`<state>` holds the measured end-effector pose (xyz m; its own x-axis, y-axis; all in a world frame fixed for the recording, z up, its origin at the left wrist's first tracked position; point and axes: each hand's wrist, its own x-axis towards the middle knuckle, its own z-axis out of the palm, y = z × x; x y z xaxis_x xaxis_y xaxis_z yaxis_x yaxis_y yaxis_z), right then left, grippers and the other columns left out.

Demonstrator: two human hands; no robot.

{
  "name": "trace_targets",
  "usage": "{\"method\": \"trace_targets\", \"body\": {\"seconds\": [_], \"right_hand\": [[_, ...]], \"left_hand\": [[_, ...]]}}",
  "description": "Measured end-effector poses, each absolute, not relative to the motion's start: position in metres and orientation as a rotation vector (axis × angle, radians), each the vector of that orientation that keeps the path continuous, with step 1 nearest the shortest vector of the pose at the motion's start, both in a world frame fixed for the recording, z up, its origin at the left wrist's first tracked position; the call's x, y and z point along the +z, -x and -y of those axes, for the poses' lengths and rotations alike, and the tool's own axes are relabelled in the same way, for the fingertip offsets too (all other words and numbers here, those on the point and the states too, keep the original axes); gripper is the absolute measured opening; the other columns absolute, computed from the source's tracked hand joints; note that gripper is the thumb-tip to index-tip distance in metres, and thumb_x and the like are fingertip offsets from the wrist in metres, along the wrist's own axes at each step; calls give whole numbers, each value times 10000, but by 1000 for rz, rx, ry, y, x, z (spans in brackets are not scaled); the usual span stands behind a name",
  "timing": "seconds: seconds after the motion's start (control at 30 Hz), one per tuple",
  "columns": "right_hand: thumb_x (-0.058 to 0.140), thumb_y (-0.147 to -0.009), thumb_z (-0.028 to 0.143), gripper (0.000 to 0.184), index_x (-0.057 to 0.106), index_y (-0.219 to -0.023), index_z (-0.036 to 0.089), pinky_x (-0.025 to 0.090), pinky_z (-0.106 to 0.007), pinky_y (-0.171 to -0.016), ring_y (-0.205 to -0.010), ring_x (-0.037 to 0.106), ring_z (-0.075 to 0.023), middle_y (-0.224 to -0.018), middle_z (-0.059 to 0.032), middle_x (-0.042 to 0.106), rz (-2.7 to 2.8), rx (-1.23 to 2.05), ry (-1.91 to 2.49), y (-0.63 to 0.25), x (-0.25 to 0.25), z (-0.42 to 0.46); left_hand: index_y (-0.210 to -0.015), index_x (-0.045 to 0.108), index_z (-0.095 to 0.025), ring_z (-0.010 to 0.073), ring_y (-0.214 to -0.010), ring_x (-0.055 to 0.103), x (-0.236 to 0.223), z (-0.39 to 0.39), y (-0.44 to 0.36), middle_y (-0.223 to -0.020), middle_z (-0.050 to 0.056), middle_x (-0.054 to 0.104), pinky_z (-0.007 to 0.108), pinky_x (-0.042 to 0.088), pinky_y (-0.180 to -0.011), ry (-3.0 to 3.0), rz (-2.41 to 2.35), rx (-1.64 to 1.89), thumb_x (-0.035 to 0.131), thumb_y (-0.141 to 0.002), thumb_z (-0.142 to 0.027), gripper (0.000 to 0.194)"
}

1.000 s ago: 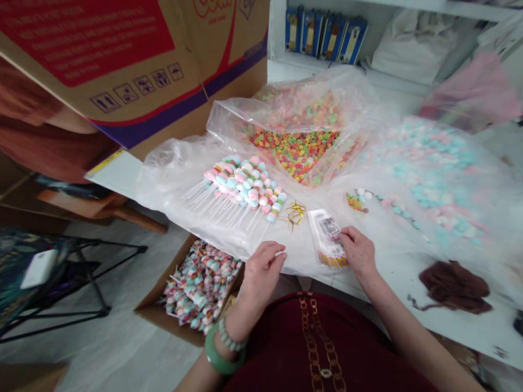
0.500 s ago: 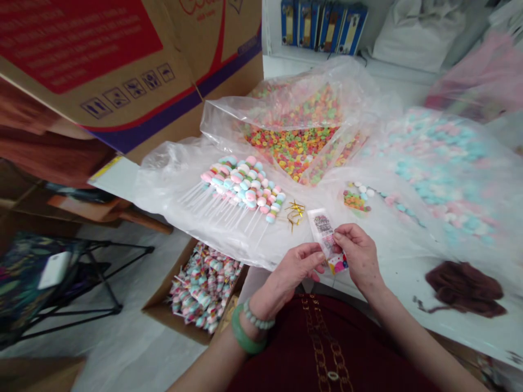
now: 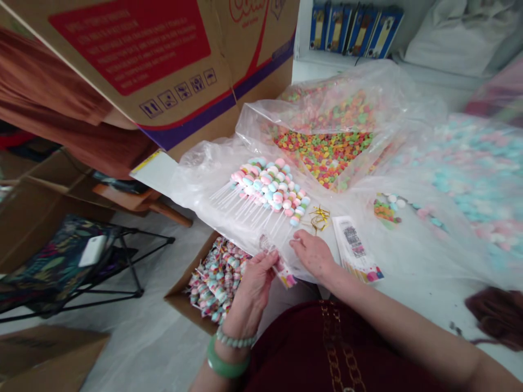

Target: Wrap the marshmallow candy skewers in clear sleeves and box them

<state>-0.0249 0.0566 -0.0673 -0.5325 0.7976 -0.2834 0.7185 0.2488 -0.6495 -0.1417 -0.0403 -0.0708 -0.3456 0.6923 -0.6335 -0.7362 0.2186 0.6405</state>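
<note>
Gripping a small clear bag point(image 3: 287, 277) printed with bright colours at one end, clamping it between the thumb and fingers of the left hand point(image 3: 259, 272), at the near edge of a white table point(image 3: 429, 288). Holding the right hand point(image 3: 312, 253) just to the right of that bag, bending the fingers with the tips close together, leaving unclear any hold between them. Facing a heap of marshmallow sticks point(image 3: 273, 188) lying just beyond both hands on clear plastic, with bare white ends pointing toward the near left. Having gold ties point(image 3: 320, 216) lying right of that heap, and a stack of printed bags point(image 3: 351, 245) lying just beyond the right wrist. Looking farther across to a large plastic bag of colourful candy rings point(image 3: 327, 152), and, at the right, to blurred pink and blue marshmallows point(image 3: 474, 190). Wearing a green bangle point(image 3: 226, 362) and a pale bead bracelet point(image 3: 235, 338) on the left wrist, above a floor box point(image 3: 180, 298) holding more marshmallow sticks.
</note>
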Motion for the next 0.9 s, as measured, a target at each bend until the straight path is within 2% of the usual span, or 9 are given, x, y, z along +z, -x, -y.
{"method": "trace_targets", "body": {"seconds": [0.1, 0.23, 0.3, 0.37, 0.47, 0.6, 0.7, 0.9], "right_hand": [[368, -949, 364, 266, 547, -1083, 220, 395, -277, -635, -764, 626, -203, -852, -59, 674, 2733, 747, 1411, 49, -63, -53], [346, -951, 302, 250, 576, -921, 208, 389, -259, -630, -796, 619, -185, -910, -61, 664, 2812, 600, 1399, 41, -64, -50], [356, -921, 224, 217, 571, -904, 206, 382, -262, -629, -790, 615, -184, -905, -59, 655, 2732, 587, 1422, 25, -68, -49], [376, -881, 194, 189, 559, -924, 209, 374, -270, -610, -728, 606, -185, -835, -46, 646, 2537, 674, 1531, 7, -73, -52], [453, -813, 277, 169, 541, -941, 212, 353, -261, -521, -530, 533, -159, -635, 17, 579, 1996, 1072, 1685, -12, -79, -61], [559, -689, 379, 211, 568, -755, 178, 222, -225, -387, -373, 331, -99, -438, 78, 407, 1345, 1640, 1581, -22, -79, -77], [641, -648, 369, 222, 596, -714, 162, 188, -214, -382, -387, 302, -78, -441, 78, 407, 1219, 1700, 1444, -29, -67, -77], [664, -736, 378, 207, 626, -730, 174, 276, -216, -411, -434, 363, -87, -495, 54, 440, 1316, 1730, 1275, -67, -41, -44]], "left_hand": [[-684, 653, -120, 91, -520, 535, -69, 51, 153, -592, 0, 629, 205, 438, -551, 35, -1237, 1495, 805, -591, -332, 277], [-850, 671, -146, 137, -657, 610, -66, 59, 155, -733, 18, 681, 240, 469, -647, -22, -1319, 1531, 741, -667, -325, 265], [-857, 676, -156, 148, -716, 627, -65, 59, 153, -769, 22, 689, 248, 476, -693, -41, -1339, 1522, 726, -673, -305, 242], [-803, 681, -149, 145, -706, 626, -65, 58, 151, -762, 28, 689, 247, 479, -699, -68, -1307, 1478, 719, -673, -296, 200], [-765, 688, -121, 132, -636, 605, -60, 52, 149, -716, 44, 682, 240, 482, -659, -126, -1276, 1406, 736, -668, -300, 209], [-712, 675, -97, 133, -628, 603, -48, 41, 147, -679, 60, 669, 235, 500, -630, -85, -1198, 1448, 747, -669, -233, 160], [-760, 663, -116, 142, -639, 622, -35, 31, 149, -716, 52, 674, 267, 532, -633, 87, -1128, 1541, 691, -732, -169, 67], [-781, 625, -135, 146, -621, 639, -11, 9, 156, -697, 28, 661, 331, 562, -677, 378, -1064, 1797, 563, -849, -135, 92]]}}
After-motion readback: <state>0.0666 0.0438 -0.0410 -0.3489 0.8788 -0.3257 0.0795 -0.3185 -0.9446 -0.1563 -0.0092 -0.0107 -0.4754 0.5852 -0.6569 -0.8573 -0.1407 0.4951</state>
